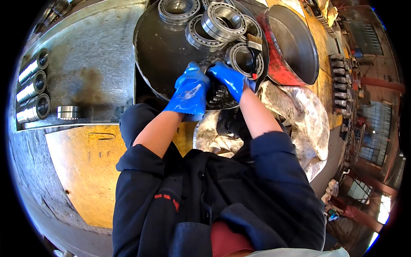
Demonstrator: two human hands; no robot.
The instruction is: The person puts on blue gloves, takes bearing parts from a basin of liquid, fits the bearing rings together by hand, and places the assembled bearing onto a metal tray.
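Observation:
Both my hands wear blue rubber gloves and come together over the near edge of a wide round pan of dark liquid. Between and below them shows a dark, wet roller bearing, partly hidden by the gloves. My left hand is closed at the bearing's left side. Curled over its upper right rim is my right hand, also closed. Several shiny roller bearings lie in the pan beyond, some stacked on others. A flat brush with a dark handle rests on the bearing nearest my right hand.
A red-sided round tub stands right of the pan. At left, a metal tray holds a row of bearings and a single bearing ring. Stained cloth hangs near my right forearm. Yellow plate lies at lower left.

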